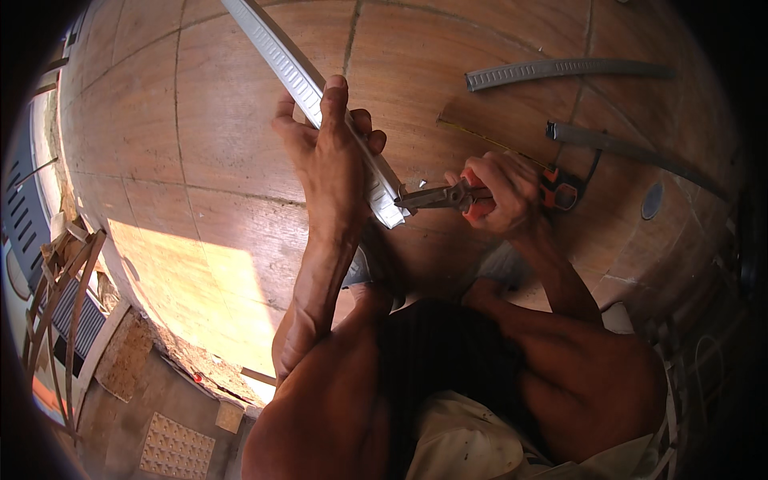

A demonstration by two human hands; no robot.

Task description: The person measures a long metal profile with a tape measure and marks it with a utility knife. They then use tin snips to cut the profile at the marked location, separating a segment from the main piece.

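Observation:
A long silver metal channel (292,76) with a ribbed pattern slants from the top of the view toward my knees. My left hand (336,152) is wrapped round it, thumb along one edge and fingers over the other. In my right hand (508,188) are tin snips (436,198) with orange-red handles. Their dark jaws are at the near end (390,214) of the channel, touching its edge; whether they have cut into it, I cannot tell. My right fingers are closed round the handles.
Two more metal channel pieces (568,72) (640,150) lie on the tiled floor (240,120) to the right. Beside my right hand is an orange and black tape measure (562,190), its yellow blade drawn out. Wooden slats (80,280) stand at the left, past a broken floor edge.

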